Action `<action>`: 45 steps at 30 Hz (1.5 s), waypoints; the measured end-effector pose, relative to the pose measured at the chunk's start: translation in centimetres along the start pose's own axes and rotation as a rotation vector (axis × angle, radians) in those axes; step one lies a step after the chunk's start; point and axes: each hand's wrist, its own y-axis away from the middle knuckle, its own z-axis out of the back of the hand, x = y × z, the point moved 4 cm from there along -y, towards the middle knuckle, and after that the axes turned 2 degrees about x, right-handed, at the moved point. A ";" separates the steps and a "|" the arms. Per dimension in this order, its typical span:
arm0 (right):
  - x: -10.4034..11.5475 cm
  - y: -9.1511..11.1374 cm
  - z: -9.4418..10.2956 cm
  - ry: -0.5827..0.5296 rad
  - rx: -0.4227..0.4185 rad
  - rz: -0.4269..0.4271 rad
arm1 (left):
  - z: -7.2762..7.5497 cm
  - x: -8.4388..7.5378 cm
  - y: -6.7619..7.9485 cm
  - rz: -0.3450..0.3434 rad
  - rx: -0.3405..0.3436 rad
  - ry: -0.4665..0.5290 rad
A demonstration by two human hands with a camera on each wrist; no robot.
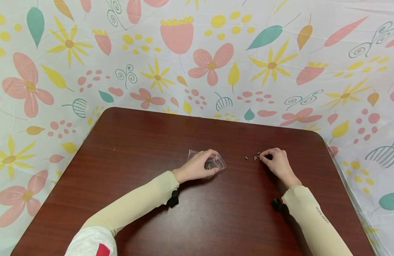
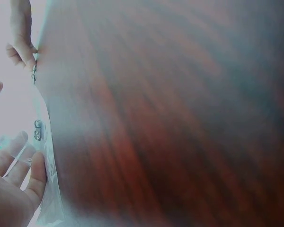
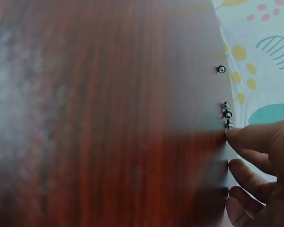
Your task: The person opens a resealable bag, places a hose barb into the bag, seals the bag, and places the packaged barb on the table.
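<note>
Screws (image 1: 256, 156), tiny and silver-grey with rounded heads, are lying in a short loose row on the table (image 1: 145, 142), the row running roughly left to right in the head view; one strays a little to the left of the cluster, and which way each single screw is pointing is too small to tell. The right hand (image 1: 278, 164) is resting on the wood with its fingertips (image 3: 241, 137) curled and touching the nearest screw (whether they are actually pinching it cannot be told). Well apart to the left, the left hand (image 1: 198, 166) is holding a small clear plastic bag (image 1: 218, 163) against the tabletop, fingers bent over it; the film is thin, crinkled and glossy, with a few screws showing inside. The table itself is smooth, dark reddish wood grain with rounded corners, and a floral cloth (image 1: 56, 71) is hanging behind it.
</note>
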 end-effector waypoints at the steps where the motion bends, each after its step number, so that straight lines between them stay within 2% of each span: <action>1: 0.0 0.0 0.0 0.001 0.000 0.004 | 0.0 0.0 0.0 -0.001 0.000 0.001; 20: 0.5 -0.1 0.0 0.007 0.056 -0.034 | 0.0 0.1 -0.1 -0.013 0.015 0.009; 45: 0.4 0.6 0.1 -0.009 0.054 -0.044 | 0.0 -0.1 0.1 -0.016 0.022 0.007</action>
